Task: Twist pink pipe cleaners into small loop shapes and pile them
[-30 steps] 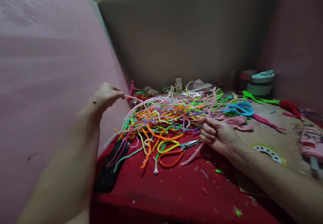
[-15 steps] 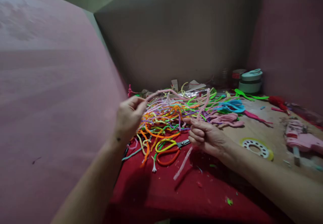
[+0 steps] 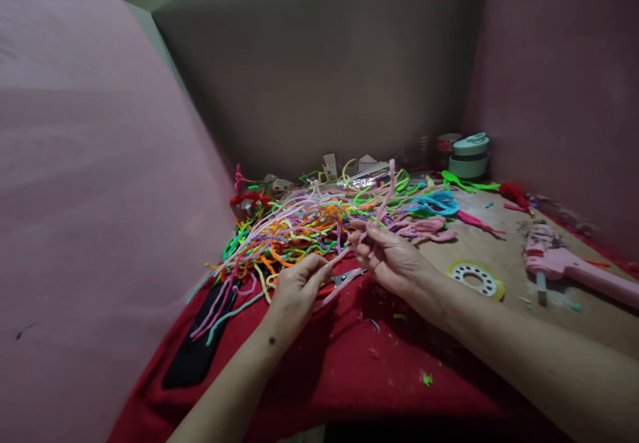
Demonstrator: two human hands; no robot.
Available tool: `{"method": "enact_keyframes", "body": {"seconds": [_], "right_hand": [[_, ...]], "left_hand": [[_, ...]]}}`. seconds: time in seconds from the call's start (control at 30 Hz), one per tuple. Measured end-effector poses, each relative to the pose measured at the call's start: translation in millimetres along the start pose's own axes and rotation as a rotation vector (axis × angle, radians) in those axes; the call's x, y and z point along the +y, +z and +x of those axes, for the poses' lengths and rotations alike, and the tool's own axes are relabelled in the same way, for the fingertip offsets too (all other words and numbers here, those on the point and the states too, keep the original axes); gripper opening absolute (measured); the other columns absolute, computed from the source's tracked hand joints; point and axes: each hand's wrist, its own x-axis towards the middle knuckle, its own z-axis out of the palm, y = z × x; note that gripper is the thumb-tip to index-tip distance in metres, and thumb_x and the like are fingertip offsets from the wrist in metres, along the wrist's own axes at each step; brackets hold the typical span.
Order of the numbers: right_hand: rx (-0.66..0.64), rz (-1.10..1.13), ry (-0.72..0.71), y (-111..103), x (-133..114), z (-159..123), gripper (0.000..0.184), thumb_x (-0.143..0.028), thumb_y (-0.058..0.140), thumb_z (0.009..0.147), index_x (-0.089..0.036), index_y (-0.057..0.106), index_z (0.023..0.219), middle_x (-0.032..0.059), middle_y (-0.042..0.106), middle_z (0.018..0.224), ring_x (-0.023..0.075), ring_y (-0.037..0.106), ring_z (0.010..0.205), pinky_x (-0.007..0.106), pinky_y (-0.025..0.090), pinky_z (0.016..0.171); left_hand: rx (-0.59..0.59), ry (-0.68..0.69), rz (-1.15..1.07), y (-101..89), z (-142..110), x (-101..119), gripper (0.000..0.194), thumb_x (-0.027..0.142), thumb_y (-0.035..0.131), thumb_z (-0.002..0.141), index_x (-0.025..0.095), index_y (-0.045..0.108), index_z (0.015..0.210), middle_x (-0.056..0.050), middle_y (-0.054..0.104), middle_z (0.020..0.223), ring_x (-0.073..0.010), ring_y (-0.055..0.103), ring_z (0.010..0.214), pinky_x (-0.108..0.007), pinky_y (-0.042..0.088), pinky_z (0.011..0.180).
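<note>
A pale pink pipe cleaner (image 3: 387, 193) runs through both hands, one length rising above my right hand (image 3: 392, 257), whose thumb and fingers pinch it. My left hand (image 3: 299, 287) is closed on another stretch of it, lower and to the left, with the fingertips pressed together. Between the hands the pink strand slants over the scissors (image 3: 348, 277), whose handles are mostly hidden behind my left hand. Just beyond lies a tangled heap of coloured pipe cleaners (image 3: 299, 220) in orange, purple, green, yellow and pink.
A black phone-like slab (image 3: 192, 356) lies at the left on the red cloth (image 3: 299, 390). To the right are a yellow-edged tape roll (image 3: 474, 280) and a pink glue gun (image 3: 564, 263). A mint-green container (image 3: 469, 157) stands at the back. Walls close in left and behind.
My left hand has come down and right, toward my right hand, bringing its stretch of pink pipe cleaner closer. The view has shifted, showing the black slab.
</note>
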Motion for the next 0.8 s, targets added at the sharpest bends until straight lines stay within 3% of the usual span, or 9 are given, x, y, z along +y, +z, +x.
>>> {"method": "enact_keyframes", "body": {"seconds": [0.1,0.17,0.23,0.37,0.5,0.6,0.8], "right_hand": [[0.02,0.007,0.006,2,0,-2,0.012,-0.014,0.051,0.083,-0.014,0.063,0.084,0.0043,0.063,0.068,0.0046,0.05,0.05,0.013,0.044,0.048],[0.022,-0.017,0.005,3,0,-3,0.01,-0.014,0.053,0.081,-0.014,0.062,0.084,0.0036,0.062,0.068,0.0048,0.05,0.049,0.013,0.044,0.048],[0.032,-0.044,0.013,2,1,-3,0.009,-0.015,0.054,0.081,-0.015,0.062,0.084,0.0023,0.061,0.065,0.0047,0.048,0.046,0.013,0.043,0.045],[0.076,-0.091,0.037,0,3,-3,0.015,-0.019,0.048,0.084,-0.014,0.061,0.089,0.0028,0.06,0.061,0.005,0.046,0.042,0.013,0.038,0.039],[0.139,-0.188,0.046,-3,5,-3,0.016,-0.017,0.046,0.084,-0.013,0.06,0.089,0.0036,0.06,0.059,0.0048,0.043,0.039,0.014,0.034,0.036],[0.218,-0.259,0.053,-4,7,-2,0.014,-0.015,0.047,0.083,-0.013,0.059,0.089,0.0029,0.06,0.06,0.0042,0.04,0.036,0.013,0.031,0.031],[0.272,-0.272,0.029,-1,8,-2,0.017,-0.012,0.043,0.084,-0.012,0.06,0.083,0.0083,0.063,0.066,0.0075,0.05,0.04,0.015,0.035,0.031]], "left_hand": [[-0.186,-0.267,-0.415,5.6,-3,7,0.023,0.038,0.047,0.081,0.017,0.049,0.072,-0.002,0.062,0.067,-0.008,0.051,0.045,-0.018,0.035,0.042],[-0.259,-0.346,-0.549,10.0,-7,9,0.025,0.041,0.047,0.079,0.018,0.046,0.07,0.001,0.058,0.056,-0.0047,0.034,0.032,-0.018,0.021,0.034],[-0.271,-0.359,-0.586,12.8,-11,10,0.025,0.04,0.048,0.079,0.018,0.044,0.068,0.005,0.048,0.046,-0.0038,0.024,0.032,-0.018,0.015,0.035],[-0.223,-0.219,-0.386,13.9,-16,7,0.024,0.033,0.048,0.079,0.017,0.043,0.062,0.006,0.034,0.05,-0.0062,0.028,0.044,-0.02,0.022,0.044],[-0.139,-0.018,0.07,13.8,-20,-4,0.024,0.028,0.042,0.083,0.018,0.046,0.062,0.004,0.04,0.055,-0.0092,0.036,0.053,-0.022,0.027,0.053],[-0.101,0.06,0.352,11.9,-21,-13,0.02,0.024,0.041,0.083,0.02,0.053,0.068,0.002,0.05,0.058,-0.0108,0.042,0.053,-0.024,0.028,0.054],[-0.056,0.09,0.404,-0.2,-9,-24,0.02,0.024,0.04,0.085,0.021,0.057,0.074,0.001,0.06,0.065,-0.0109,0.05,0.057,-0.021,0.032,0.056]]}}
